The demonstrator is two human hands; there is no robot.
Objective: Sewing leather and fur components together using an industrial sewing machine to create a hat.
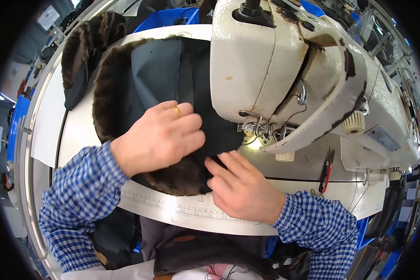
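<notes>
Under the sewing machine (284,70) at the tabletop's (74,126) middle, we press the fur-trimmed fabric (172,70) flat with our left hand (161,137) and right hand (240,186), both open-palmed, mid-seam; next it likely needs steady feeding toward the needle.

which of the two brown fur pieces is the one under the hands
The larger fur-edged dark piece at the table's middle, running to the sewing machine: left hand presses it, right hand touches its edge. The other fur piece lies untouched at the far left.
</notes>
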